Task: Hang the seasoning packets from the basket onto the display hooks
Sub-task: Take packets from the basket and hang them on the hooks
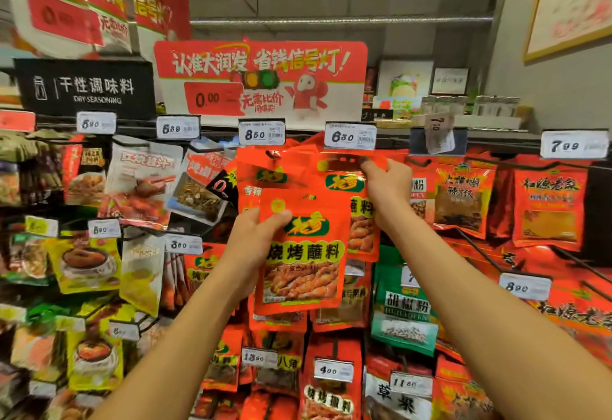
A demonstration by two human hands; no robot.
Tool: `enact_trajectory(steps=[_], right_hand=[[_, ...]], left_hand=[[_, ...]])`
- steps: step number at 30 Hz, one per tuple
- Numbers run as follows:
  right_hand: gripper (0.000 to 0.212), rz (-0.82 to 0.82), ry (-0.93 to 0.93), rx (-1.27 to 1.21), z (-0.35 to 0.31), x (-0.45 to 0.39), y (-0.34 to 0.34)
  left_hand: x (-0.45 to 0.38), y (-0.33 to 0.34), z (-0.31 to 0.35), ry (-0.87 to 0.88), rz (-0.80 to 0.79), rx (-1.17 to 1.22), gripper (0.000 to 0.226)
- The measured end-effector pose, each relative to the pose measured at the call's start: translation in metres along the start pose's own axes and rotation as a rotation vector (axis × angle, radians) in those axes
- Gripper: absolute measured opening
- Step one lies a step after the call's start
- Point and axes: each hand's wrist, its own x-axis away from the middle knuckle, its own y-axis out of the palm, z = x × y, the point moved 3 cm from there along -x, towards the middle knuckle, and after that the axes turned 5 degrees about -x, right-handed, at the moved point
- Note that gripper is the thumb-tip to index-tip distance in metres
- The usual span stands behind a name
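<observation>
Left hand (255, 247) held a spare red packet (301, 254) by its side edge | right hand (385, 184) pinched the top of another packet (351, 181) at its hook, under the rack's top edge | judged light, floppy, slick; best held beside the hang hole.

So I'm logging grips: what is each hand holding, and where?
Left hand grips a red packet's left edge; right hand pinches another packet's top.
</observation>
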Motion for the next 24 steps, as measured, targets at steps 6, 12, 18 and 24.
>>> enact_trajectory(steps=[6,12,18,24], right_hand=[[0.032,0.087,0.010,0.021,-0.001,-0.009,0.006],[0.026,0.112,0.027,0.005,-0.003,-0.014,0.007],[0.022,0.124,-0.058,0.043,0.017,-0.011,0.006],[0.026,0.146,0.027,0.268,0.043,-0.053,0.028]], left_hand=[[-0.003,-0.007,-0.004,0.032,-0.037,0.013,0.010],[-0.001,-0.025,-0.008,0.027,-0.064,0.026,0.014],[-0.005,-0.035,-0.014,-0.014,-0.050,0.061,0.014],[-0.015,-0.022,-0.013,-0.020,-0.061,0.116,0.020]])
